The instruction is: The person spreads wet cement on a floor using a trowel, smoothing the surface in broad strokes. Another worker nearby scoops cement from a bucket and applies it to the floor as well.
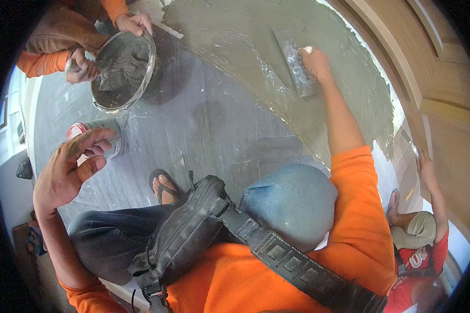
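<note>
My right hand (316,63) is closed round the handle of a flat plastering trowel (301,83). Its long blade lies on a layer of wet grey-green mortar (344,39) spread over the floor, and ridges show in the mortar beside it. My left hand (68,169) is raised at the left with nothing in it, fingers loosely bent and thumb apart. Behind its fingers stands a white and red can (105,125), partly hidden by them. Where the mortar stops, a ragged edge runs across the grey wood-look floor (209,125).
A co-worker in orange sleeves tilts a bucket (152,65) of grey mix, one hand (133,23) on its rim, the other hand (80,67) at its side. Wooden panelling (397,57) borders the mortar. A person in red (423,255) is at the lower right.
</note>
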A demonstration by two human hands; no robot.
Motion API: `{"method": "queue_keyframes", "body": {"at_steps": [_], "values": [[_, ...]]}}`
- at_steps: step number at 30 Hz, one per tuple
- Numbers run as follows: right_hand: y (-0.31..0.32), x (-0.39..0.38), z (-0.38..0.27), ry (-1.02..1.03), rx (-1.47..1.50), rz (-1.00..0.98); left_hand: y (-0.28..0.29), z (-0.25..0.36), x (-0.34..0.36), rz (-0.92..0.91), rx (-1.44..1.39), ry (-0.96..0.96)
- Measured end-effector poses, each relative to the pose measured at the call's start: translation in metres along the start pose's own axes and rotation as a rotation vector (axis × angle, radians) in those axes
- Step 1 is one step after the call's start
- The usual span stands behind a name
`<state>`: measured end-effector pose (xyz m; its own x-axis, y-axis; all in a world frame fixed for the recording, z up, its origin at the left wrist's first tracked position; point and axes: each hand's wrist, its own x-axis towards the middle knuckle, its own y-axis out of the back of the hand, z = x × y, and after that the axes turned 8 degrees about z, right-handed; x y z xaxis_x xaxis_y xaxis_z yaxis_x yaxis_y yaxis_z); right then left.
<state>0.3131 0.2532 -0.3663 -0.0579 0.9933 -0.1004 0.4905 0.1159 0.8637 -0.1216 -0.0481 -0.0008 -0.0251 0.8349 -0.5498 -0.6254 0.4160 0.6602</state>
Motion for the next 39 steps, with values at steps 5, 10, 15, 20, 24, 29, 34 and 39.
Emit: {"method": "queue_keyframes", "body": {"at_steps": [5,10,15,20,24,29,34,39], "values": [[-0.035,-0.012,-0.048,0.101,0.011,-0.125,-0.002,0.009,0.010,0.001,0.031,-0.010],[-0.066,-0.040,-0.104,0.286,0.067,-0.253,0.002,0.012,0.002,-0.049,0.071,0.037],[-0.029,-0.047,-0.056,0.198,0.301,-0.173,0.000,-0.006,0.000,-0.088,0.286,-0.019],[0.039,-0.075,0.038,0.312,-0.256,-0.124,0.001,0.004,0.005,-0.090,0.219,-0.080],[0.047,-0.080,0.042,0.373,-0.484,-0.294,-0.007,0.001,0.010,-0.081,0.217,-0.086],[-0.005,-0.025,0.005,0.283,-0.442,-0.237,-0.007,0.003,0.012,-0.057,0.187,-0.076],[-0.024,0.083,0.112,0.162,0.009,0.280,0.001,0.009,0.035,0.020,0.296,-0.230],[-0.008,0.040,0.136,0.434,-0.283,0.131,-0.009,-0.004,-0.002,-0.028,0.247,-0.154]]}}
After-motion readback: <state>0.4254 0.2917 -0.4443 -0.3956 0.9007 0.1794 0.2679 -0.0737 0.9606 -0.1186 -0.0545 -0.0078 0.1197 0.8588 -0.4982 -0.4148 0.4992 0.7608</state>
